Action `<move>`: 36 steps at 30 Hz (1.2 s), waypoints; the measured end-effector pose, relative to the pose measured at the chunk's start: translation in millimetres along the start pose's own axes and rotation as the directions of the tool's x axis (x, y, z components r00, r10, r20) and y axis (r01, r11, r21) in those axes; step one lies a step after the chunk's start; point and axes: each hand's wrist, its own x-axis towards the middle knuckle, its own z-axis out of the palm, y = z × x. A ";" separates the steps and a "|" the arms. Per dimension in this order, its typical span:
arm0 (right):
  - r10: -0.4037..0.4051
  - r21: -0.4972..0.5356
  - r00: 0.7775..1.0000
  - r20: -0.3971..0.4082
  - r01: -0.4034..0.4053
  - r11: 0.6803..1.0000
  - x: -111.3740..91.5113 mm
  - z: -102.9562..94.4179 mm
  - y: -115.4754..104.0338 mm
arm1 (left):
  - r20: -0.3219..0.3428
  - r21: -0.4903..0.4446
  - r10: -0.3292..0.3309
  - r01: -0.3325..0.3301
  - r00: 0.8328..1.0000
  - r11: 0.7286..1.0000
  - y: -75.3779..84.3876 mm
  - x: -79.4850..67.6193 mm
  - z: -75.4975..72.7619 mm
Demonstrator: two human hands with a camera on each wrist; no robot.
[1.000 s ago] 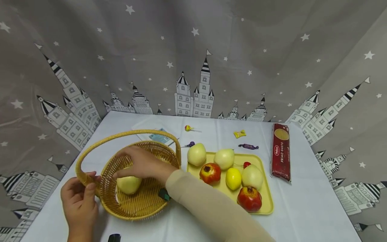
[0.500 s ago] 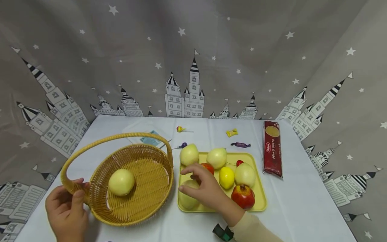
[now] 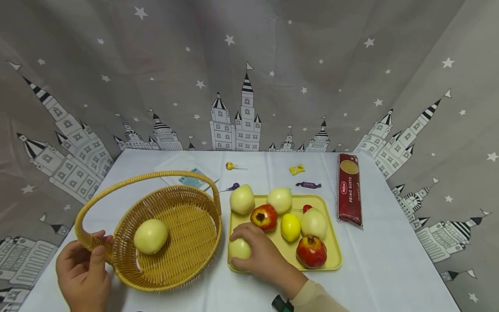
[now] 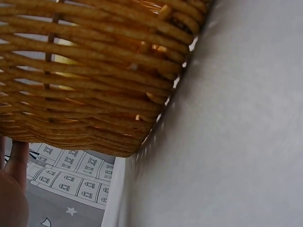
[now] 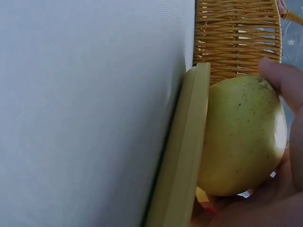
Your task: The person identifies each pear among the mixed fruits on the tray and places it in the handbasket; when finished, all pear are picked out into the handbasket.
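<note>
A wicker basket [image 3: 183, 242] with a tall arched handle stands at the left of the head view, with one pale green pear [image 3: 150, 236] inside. My left hand [image 3: 83, 271] grips the foot of the handle at the basket's left side. My right hand [image 3: 265, 255] holds another pale green pear [image 5: 244, 137] at the near left corner of the yellow tray [image 3: 333, 255], its thumb and fingers around the fruit. In the right wrist view, this pear sits close against the tray's rim. The left wrist view shows the basket's woven side [image 4: 94, 85] from close by.
Several more pears, two pomegranates [image 3: 312, 252], a lemon [image 3: 290, 227] and a small red cherry [image 3: 307, 208] are on the tray. Behind it lie lollipops [image 3: 231, 165] and wrapped candies [image 3: 297, 169]. A red spaghetti pack [image 3: 349, 190] lies at right; a flat packet [image 3: 195, 177] lies behind the basket.
My right hand has left the basket, where a pear now lies, and moved right to the tray, closing around another pear. My left hand keeps its hold on the basket handle.
</note>
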 end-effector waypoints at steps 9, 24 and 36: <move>0.024 -0.016 0.997 0.076 -0.023 1.000 3.3 -11.8 0.9 | 0.024 -0.099 0.013 -0.010 1.000 0.995 -2.0 3.0 -1.3; -0.244 0.081 0.957 0.155 0.234 0.969 96.3 -15.8 -128.4 | 0.042 -0.108 0.031 -0.026 0.999 0.994 -0.8 7.1 -5.2; 0.087 -0.001 0.964 0.251 -0.089 0.996 179.4 68.4 -139.5 | 0.093 -0.096 0.026 -0.017 0.995 0.995 2.3 5.5 -5.4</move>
